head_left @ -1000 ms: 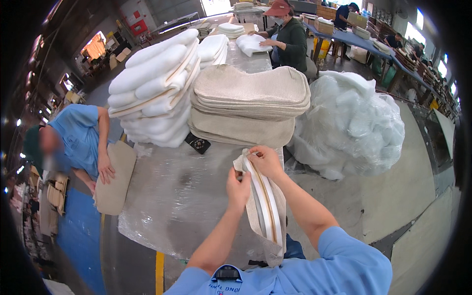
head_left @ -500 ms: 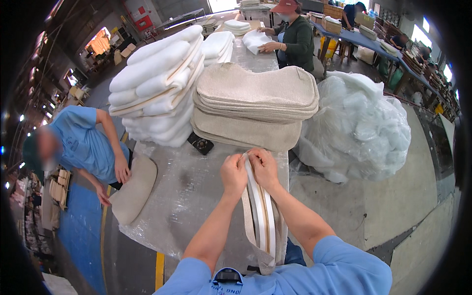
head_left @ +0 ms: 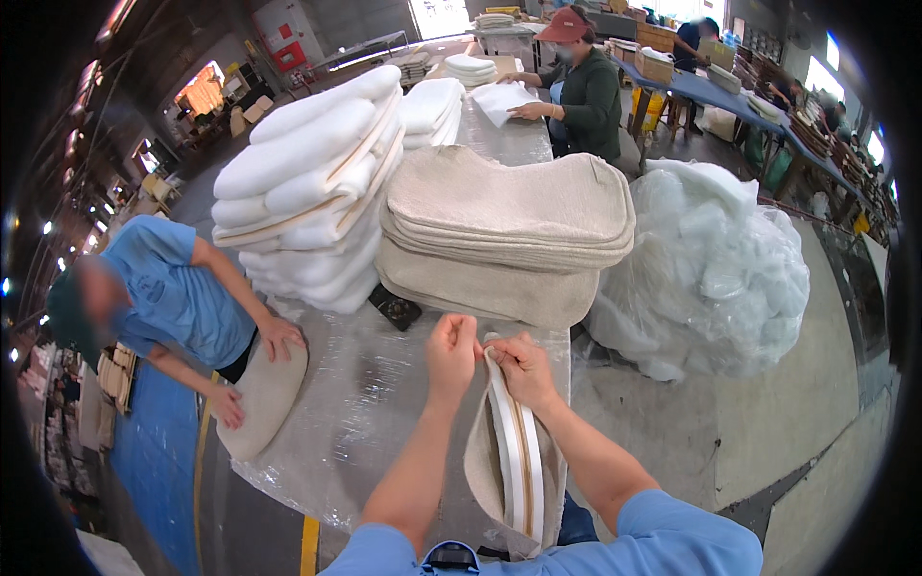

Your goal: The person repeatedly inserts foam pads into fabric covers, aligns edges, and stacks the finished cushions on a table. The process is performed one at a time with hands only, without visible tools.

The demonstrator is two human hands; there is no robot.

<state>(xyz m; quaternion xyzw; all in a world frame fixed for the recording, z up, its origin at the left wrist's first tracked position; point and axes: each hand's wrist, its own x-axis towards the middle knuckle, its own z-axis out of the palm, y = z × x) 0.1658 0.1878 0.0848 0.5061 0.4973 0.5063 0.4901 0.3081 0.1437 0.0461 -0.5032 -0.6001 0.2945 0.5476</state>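
A beige fabric cushion cover (head_left: 483, 446) stands on edge in front of me, its long side gaping. Inside it sits a white padded insert (head_left: 512, 451) with a tan layer along its middle. My right hand (head_left: 523, 370) pinches the far tip of the cover. Just left of that tip, my left hand (head_left: 451, 353) is closed, thumb against curled fingers; what it holds, if anything, is too small to make out. Beyond my hands lies a stack of beige covers (head_left: 509, 197), with a small black object (head_left: 395, 308) at its near left corner.
White padded inserts (head_left: 298, 182) are piled at the back left of the plastic-covered table (head_left: 355, 403). A big clear plastic bag of white stuffing (head_left: 711, 278) stands right. At left a co-worker presses a beige cushion (head_left: 264, 403); another handles a white piece (head_left: 501, 101) at the far end.
My left hand has come away from the cover's tip, slightly left, while my right hand keeps its pinch. The cover gapes wider on its left. The left co-worker's hands now lie flat on the cushion.
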